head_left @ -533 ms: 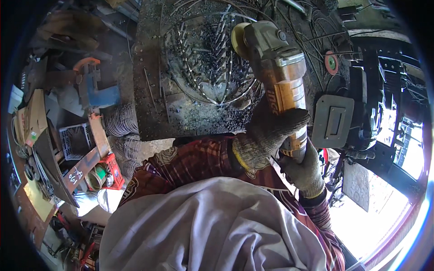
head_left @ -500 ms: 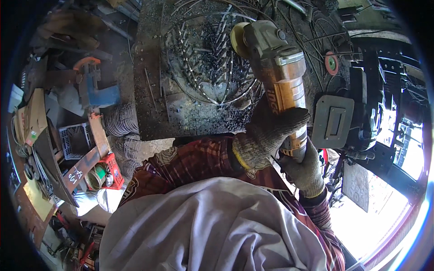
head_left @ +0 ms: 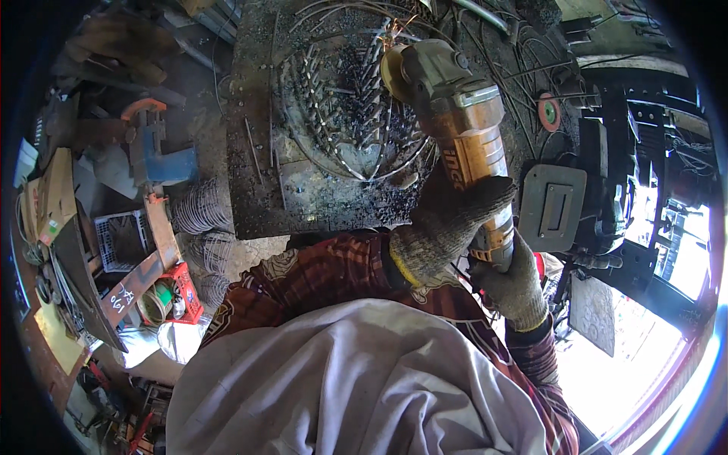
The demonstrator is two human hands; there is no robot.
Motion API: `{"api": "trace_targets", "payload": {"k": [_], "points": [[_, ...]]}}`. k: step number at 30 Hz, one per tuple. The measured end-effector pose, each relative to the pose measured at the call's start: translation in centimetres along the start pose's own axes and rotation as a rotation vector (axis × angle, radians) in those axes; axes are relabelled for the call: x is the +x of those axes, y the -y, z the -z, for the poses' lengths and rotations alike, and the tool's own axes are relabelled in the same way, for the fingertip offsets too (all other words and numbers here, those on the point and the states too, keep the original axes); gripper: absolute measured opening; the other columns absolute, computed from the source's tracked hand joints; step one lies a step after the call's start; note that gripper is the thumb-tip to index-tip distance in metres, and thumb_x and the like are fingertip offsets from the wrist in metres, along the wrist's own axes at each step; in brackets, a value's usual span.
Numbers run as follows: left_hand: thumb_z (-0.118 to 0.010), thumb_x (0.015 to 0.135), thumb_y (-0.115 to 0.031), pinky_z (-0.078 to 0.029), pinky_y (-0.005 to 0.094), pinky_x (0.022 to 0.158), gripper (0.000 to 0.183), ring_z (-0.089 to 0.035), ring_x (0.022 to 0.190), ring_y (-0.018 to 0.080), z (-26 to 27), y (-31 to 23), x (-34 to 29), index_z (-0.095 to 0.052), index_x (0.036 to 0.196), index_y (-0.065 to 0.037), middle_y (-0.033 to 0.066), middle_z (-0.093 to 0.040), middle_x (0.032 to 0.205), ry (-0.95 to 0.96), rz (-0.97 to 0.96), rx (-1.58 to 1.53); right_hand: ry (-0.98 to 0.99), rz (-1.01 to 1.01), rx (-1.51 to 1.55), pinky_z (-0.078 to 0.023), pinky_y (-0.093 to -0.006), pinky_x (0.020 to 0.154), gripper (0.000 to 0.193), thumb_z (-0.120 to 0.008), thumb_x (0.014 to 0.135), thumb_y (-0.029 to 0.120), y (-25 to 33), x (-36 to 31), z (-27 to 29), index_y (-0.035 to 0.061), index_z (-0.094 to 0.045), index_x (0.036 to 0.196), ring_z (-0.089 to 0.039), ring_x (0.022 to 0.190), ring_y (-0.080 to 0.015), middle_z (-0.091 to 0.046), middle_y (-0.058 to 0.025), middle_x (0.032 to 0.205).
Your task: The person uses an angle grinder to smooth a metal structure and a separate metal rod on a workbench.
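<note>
Both gloved hands hold an orange and grey angle grinder [head_left: 472, 148]. My left hand [head_left: 444, 227] is wrapped round its body, with the thumb side lying over the top. Closed round the rear end of the handle is my right hand [head_left: 517, 284]. The pale grinding disc [head_left: 394, 73] tilts down against the upper right part of a round metal wire frame [head_left: 362, 177], and orange sparks [head_left: 394, 32] fly from there. Rows of short rods stand inside the frame, which lies on a dark, grit-covered metal table [head_left: 311, 208]. The contact point is partly hidden by the disc.
Loose rods and bent wires [head_left: 523, 72] lie at the table's right, near a pink and green disc [head_left: 549, 111]. A welding mask [head_left: 553, 207] sits beside the table's right edge. Left are a blue clamp [head_left: 163, 155], coiled wire stacks [head_left: 203, 205] and a red crate [head_left: 184, 292].
Sparks now fly at the disc, where none showed before. The grinder head has shifted slightly down and left. Both hands keep their hold.
</note>
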State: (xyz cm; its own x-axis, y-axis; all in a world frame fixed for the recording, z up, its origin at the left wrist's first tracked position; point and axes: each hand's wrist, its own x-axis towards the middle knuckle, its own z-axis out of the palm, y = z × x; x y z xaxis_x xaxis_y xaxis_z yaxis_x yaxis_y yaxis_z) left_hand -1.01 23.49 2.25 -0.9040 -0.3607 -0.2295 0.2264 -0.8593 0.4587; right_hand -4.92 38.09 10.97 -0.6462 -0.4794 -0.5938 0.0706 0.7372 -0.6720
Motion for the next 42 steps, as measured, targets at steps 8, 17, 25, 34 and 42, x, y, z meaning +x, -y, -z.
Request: {"api": "trace_targets", "payload": {"k": [8, 17, 25, 34, 42], "points": [[-0.08, 0.09, -0.016, -0.059, 0.0337, 0.078, 0.036, -0.07, 0.087, 0.0184, -0.4, -0.4, 0.1, -0.059, 0.118, -0.005, 0.0074, -0.069, 0.099, -0.013, 0.019, -0.014, -0.015, -0.012, 0.006, -0.057, -0.0313, 0.066, 0.046, -0.072, 0.085, 0.0, 1.0, 0.1, -0.3, 0.0009, -0.058, 0.129, -0.069, 0.075, -0.0141, -0.072, -0.0108, 0.102], [-0.081, 0.089, -0.018, -0.058, 0.0337, 0.08, 0.038, -0.069, 0.09, 0.0172, -1.9, -0.7, 0.6, -0.059, 0.119, -0.007, 0.0053, -0.066, 0.098, 0.007, 0.056, -0.095, -0.016, -0.057, -0.009, -0.057, -0.0296, 0.06, 0.047, -0.071, 0.084, -0.004, 1.0, 0.5, 1.7, 0.0011, -0.057, 0.129, -0.068, 0.072, -0.013, -0.071, -0.009, 0.097], [-0.078, 0.092, -0.018, -0.06, 0.0344, 0.079, 0.035, -0.07, 0.09, 0.0186, -1.6, 1.0, 2.0, -0.06, 0.12, -0.006, 0.0073, -0.067, 0.101, 0.043, -0.005, -0.067, -0.119, 0.07, -0.123, -0.057, -0.0327, 0.083, 0.045, -0.069, 0.084, 0.001, 1.3, 1.0, 2.2, 0.0, -0.059, 0.128, -0.069, 0.094, -0.0154, -0.071, -0.0076, 0.108], [-0.077, 0.092, -0.018, -0.061, 0.037, 0.081, 0.038, -0.071, 0.09, 0.0215, -0.5, 1.6, 3.5, -0.057, 0.122, -0.004, 0.0097, -0.068, 0.105, 0.104, -0.02, -0.125, -0.143, 0.074, -0.182, -0.056, -0.0331, 0.089, 0.049, -0.068, 0.085, -0.001, 0.8, 2.0, 2.1, -0.0013, -0.057, 0.132, -0.069, 0.101, -0.0174, -0.071, -0.0112, 0.117], [-0.077, 0.092, -0.022, -0.06, 0.0401, 0.089, 0.046, -0.069, 0.1, 0.0236, 0.1, 0.6, 4.5, -0.054, 0.127, -0.005, 0.0109, -0.065, 0.112, 0.17, 0.002, -0.172, -0.192, 0.116, -0.235, -0.054, -0.0418, 0.098, 0.065, -0.072, 0.083, 0.011, 0.4, 3.2, 1.9, -0.001, -0.05, 0.144, -0.07, 0.115, -0.0325, -0.071, -0.0224, 0.122]]}}
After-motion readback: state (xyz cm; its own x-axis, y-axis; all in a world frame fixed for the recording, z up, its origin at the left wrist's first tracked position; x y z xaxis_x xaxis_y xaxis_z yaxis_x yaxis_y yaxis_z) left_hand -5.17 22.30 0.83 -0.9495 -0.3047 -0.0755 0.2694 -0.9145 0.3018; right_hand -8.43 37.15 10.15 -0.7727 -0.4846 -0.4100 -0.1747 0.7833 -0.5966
